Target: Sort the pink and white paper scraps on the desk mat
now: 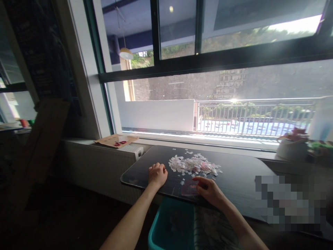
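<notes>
My left hand [157,174] is a loose fist, holding nothing I can see, knuckles down near the table's [234,170] front left corner, likely bracing. Right hand [209,190] pins a pinkish clear sheet [189,188] flat at the front edge, fingers on top. Scrap pile [194,164] sits mid-table, just behind. Teal bin [169,222] below the edge; window [208,86] ahead

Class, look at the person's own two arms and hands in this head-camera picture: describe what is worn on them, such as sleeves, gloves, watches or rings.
Both forearms are bare as far as the picture shows, with no sleeve in view. The left hand and the right hand wear no gloves. No watch, bracelet or band shows at either wrist. Rings cannot be ruled out: the fingers are too small and dim to tell.
</notes>
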Motion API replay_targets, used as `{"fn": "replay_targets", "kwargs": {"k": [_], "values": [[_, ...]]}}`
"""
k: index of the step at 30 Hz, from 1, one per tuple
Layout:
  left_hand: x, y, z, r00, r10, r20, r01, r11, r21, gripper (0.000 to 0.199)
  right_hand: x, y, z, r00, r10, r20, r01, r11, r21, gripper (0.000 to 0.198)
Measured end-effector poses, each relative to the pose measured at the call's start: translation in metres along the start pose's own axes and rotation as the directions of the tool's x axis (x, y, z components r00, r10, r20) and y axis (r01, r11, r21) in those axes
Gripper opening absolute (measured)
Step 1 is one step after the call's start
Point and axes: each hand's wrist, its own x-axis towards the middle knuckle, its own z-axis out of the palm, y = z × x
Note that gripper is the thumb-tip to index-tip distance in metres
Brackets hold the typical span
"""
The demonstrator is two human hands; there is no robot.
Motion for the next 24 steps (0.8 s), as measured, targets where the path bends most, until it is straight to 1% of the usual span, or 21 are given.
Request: {"fn": "replay_targets", "kwargs": {"k": [3, 5, 9, 14, 16, 18, 20, 22, 24], "values": [[-0.0004, 0.0004, -0.0007, 1.0, 0.001, -0.004, -0.001, 1.0, -0.002, 0.014, 0.0022, 0.0028, -0.0007, 0.989, 0.042, -0.144, -0.053, 0.996, -0.074, 0.039], [-0.0004, 0.0005, -0.0006, 1.0, 0.002, -0.009, -0.002, 1.0, -0.006, 0.014, 0.0035, 0.0042, -0.0011, 0.979, 0.059, -0.194, -0.082, 0.99, -0.112, 0.041], [0.0, -0.0002, 0.0009, 1.0, 0.004, -0.005, -0.004, 1.0, -0.009, 0.014, 0.004, 0.0047, -0.0016, 0.986, 0.064, -0.155, -0.091, 0.981, -0.173, 0.041], [0.0002, -0.0008, 0.001, 1.0, 0.003, 0.006, -0.003, 1.0, -0.006, 0.014, 0.0029, 0.0027, -0.0029, 0.96, 0.114, -0.255, -0.179, 0.951, -0.253, 0.041], [0.0, -0.0005, 0.0, 1.0, 0.003, 0.013, -0.002, 1.0, -0.004, 0.015, 0.0027, 0.0009, -0.0028, 0.967, 0.083, -0.243, -0.142, 0.962, -0.235, 0.042], [-0.0003, -0.0001, -0.0011, 1.0, 0.005, 0.012, -0.005, 1.0, -0.002, 0.015, 0.0026, -0.001, -0.0021, 0.982, 0.045, -0.186, -0.084, 0.974, -0.209, 0.043], [-0.0004, 0.0003, -0.0018, 1.0, 0.008, 0.009, -0.008, 1.0, -0.005, 0.015, 0.0025, -0.0021, -0.0016, 0.988, 0.039, -0.15, -0.072, 0.973, -0.22, 0.042], [-0.0005, 0.0006, -0.0022, 1.0, 0.005, 0.012, -0.005, 1.0, -0.007, 0.014, 0.0024, -0.0018, -0.0017, 0.981, 0.071, -0.181, -0.12, 0.954, -0.275, 0.041], [-0.0004, 0.0007, -0.0023, 1.0, 0.0, 0.017, 0.0, 1.0, -0.006, 0.014, 0.0022, -0.0008, -0.0024, 0.963, 0.103, -0.248, -0.182, 0.929, -0.323, 0.041]]}}
